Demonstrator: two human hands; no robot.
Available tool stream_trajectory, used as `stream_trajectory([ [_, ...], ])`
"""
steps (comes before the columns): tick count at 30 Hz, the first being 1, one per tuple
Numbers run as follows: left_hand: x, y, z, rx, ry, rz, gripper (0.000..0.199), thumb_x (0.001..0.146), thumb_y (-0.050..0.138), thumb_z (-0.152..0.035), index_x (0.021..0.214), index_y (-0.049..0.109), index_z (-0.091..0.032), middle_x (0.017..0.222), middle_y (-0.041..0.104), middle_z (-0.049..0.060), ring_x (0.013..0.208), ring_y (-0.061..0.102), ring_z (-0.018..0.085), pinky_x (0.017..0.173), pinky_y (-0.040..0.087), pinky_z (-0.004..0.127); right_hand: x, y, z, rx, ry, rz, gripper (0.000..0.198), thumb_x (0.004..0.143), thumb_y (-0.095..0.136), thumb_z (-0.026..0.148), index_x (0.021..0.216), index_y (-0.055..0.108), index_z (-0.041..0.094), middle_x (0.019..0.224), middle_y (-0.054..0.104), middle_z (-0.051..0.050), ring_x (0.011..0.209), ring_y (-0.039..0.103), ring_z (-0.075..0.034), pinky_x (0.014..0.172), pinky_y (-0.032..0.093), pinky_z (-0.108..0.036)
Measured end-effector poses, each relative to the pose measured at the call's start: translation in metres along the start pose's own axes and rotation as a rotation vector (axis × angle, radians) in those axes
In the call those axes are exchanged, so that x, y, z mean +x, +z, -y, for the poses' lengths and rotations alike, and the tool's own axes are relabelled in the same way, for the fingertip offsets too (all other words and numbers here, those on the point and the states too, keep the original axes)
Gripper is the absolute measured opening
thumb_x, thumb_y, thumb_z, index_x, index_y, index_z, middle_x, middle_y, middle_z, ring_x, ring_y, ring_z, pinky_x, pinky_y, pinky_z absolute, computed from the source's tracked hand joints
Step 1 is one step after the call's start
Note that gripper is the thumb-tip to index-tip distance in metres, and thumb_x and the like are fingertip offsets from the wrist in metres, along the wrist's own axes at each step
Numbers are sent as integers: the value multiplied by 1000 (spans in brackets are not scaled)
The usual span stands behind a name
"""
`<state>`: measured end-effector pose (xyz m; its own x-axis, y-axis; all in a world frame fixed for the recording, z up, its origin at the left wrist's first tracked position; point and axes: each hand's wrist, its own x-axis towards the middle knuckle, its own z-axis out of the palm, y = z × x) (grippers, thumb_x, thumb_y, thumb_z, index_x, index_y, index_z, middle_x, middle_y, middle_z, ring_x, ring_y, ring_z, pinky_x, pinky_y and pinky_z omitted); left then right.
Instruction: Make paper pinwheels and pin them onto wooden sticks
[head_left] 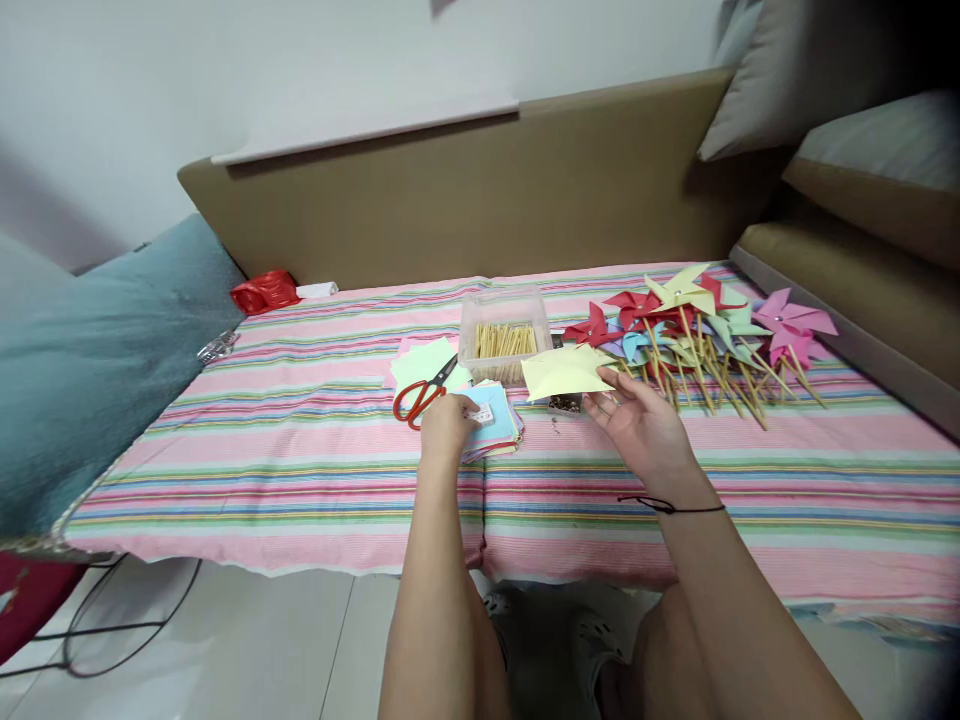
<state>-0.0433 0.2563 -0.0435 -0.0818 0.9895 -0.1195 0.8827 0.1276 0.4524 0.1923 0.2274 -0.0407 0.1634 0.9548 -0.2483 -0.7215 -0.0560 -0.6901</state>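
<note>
My left hand (pixel 445 424) is closed on a small white patterned block (pixel 481 413), above a stack of coloured paper squares (pixel 498 428) with a blue one on top. Between the thumb and fingers of my right hand (pixel 643 422) is a pale yellow sheet of paper (pixel 566 371), held by its right side. Beneath that sheet, a small box of dark metal bits (pixel 564 403) is partly covered. Scissors (pixel 427 388) with orange-red handles lie just beyond my left hand, over pale green paper (pixel 424 362). Behind them stands a clear plastic box (pixel 506 303) with thin wooden sticks (pixel 504 340).
Many-coloured paper pinwheels (pixel 694 310) on sticks are heaped at the right. A striped cloth (pixel 300 450) covers the seat. A red plastic bundle (pixel 265 292) lies at the far left, near a blue cushion (pixel 127 350). Black cables (pixel 112 625) run across the floor.
</note>
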Motion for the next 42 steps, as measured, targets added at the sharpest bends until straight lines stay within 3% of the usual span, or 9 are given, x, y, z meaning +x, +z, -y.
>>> stream_trajectory([
  [17, 7, 8, 7, -89, 4, -27, 23, 61, 74, -10, 82, 76, -21, 91, 74, 9, 90, 66, 25, 83, 46, 32, 0, -1, 0, 5, 6, -7, 12, 62, 77, 24, 72, 73, 20, 86, 70, 0, 77, 64, -12, 70, 57, -22],
  [24, 3, 4, 6, -128, 36, -62, 27, 62, 72, -8, 86, 75, -19, 94, 74, 10, 92, 66, 28, 83, 46, 36, -3, -4, -2, -151, -41, 1, 23, 53, 85, 22, 73, 73, 21, 84, 69, 1, 78, 63, -11, 70, 55, -19],
  [27, 0, 0, 4, -166, 62, -89, 29, 64, 75, -19, 92, 74, -19, 99, 73, 10, 97, 65, 28, 85, 46, 35, -3, -5, -1, -193, -63, 20, 26, 50, 87, 22, 71, 71, 22, 80, 68, 2, 76, 63, -11, 65, 54, -18],
  [29, -1, -1, -2, -282, 114, -138, 28, 71, 71, -31, 96, 73, -18, 105, 72, 10, 103, 63, 27, 89, 45, 35, -4, -4, 0, -210, -66, 44, 28, 51, 87, 22, 72, 69, 23, 77, 68, 3, 75, 63, -11, 64, 54, -19],
  [31, -4, -1, -11, -548, 185, -155, 30, 79, 63, -40, 94, 73, -17, 103, 72, 10, 101, 64, 26, 90, 45, 35, -4, -3, 1, -215, -58, 74, 31, 52, 87, 22, 76, 67, 24, 78, 68, 3, 75, 64, -11, 65, 54, -20],
  [33, -6, 1, -23, -866, 194, -51, 37, 81, 57, -49, 89, 72, -16, 96, 73, 10, 94, 66, 25, 86, 48, 35, -4, -2, 1, -221, -52, 105, 34, 53, 87, 22, 80, 67, 25, 80, 69, 3, 75, 64, -11, 66, 54, -20],
  [36, -12, 7, -40, -1236, 48, 155, 47, 78, 57, -58, 89, 70, -15, 93, 73, 12, 86, 68, 22, 80, 51, 34, -4, -2, -1, -256, -40, 159, 36, 56, 86, 23, 87, 66, 25, 79, 70, 2, 73, 64, -11, 65, 53, -20],
  [39, -16, 13, -51, -1414, 32, 192, 41, 65, 76, -44, 93, 64, -17, 87, 73, 7, 78, 68, 18, 70, 51, 28, -5, -2, -2, -298, -23, 190, 37, 58, 85, 23, 90, 66, 25, 80, 71, 2, 72, 64, -11, 64, 52, -20],
  [42, -18, 15, -53, -1472, 8, 141, 52, 54, 85, -31, 96, 57, -19, 82, 72, 3, 69, 67, 15, 67, 51, 26, -6, -2, -2, -345, -22, 186, 38, 57, 85, 23, 90, 66, 24, 79, 71, 2, 72, 65, -11, 65, 52, -20],
])
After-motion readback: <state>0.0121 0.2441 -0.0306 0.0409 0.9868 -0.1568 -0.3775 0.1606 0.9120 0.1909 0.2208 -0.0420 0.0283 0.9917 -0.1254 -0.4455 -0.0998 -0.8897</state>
